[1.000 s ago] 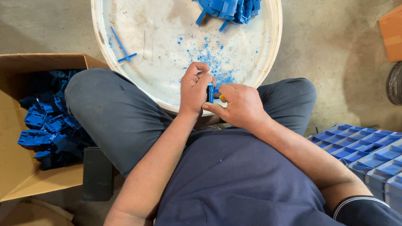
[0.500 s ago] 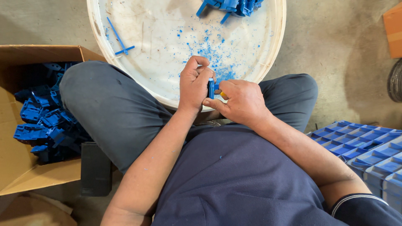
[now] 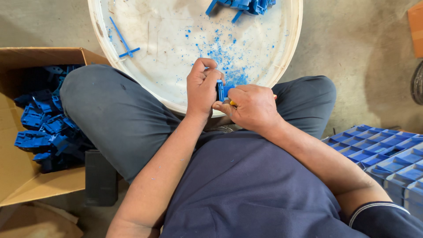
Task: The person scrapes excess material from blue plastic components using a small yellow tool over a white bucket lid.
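Note:
I sit cross-legged with a round white tray in front of my knees. My left hand grips a small blue plastic part over the tray's near rim. My right hand is closed around a small tool with a yellow-orange handle, its tip against the blue part. Blue shavings are scattered on the tray just beyond my hands. A pile of blue plastic parts lies at the tray's far edge. Two thin blue strips lie on the tray's left side.
An open cardboard box at my left holds several blue plastic parts. Stacked blue compartment trays stand at my right. A dark block sits beside the box. The floor is bare concrete.
My hands stay together on the blue part with only small shifts. The view has drifted slightly, so the tray and box sit a little differently in frame.

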